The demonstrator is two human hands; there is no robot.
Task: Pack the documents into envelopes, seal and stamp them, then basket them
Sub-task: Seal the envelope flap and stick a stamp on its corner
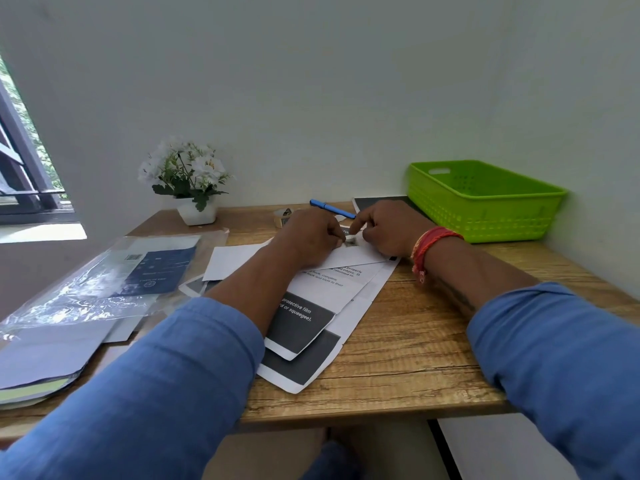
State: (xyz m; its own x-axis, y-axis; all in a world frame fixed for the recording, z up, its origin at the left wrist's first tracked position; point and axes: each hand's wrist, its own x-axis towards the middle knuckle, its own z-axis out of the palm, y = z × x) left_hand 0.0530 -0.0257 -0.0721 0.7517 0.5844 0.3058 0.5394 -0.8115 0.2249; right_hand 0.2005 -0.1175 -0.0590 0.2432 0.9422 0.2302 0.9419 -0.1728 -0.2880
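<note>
Nearest me, printed documents (311,344) lie fanned on the wooden desk (415,348), dark blocks of print facing up; they are not yet packed. To my left sits a clear plastic packet of envelopes (114,282) with loose paper under it.

Over the documents lies a white envelope (235,261), and both my hands meet at its far right corner. My left hand (311,239) has its fingers curled, pinching a small stamp (350,240) against the paper; my right hand (388,230) is curled too, index finger pointing down just beside the stamp, and I cannot tell whether it grips the stamp or only steadies it.

So I judge this is the stamping step. The next move calls for pressing the stamp flat and square to the corner, then lifting the envelope clear.

Beyond the hands are a tape roll (283,216) and a blue pen (332,208). Far right, the green basket (485,202) appears empty, near the wall.
</note>
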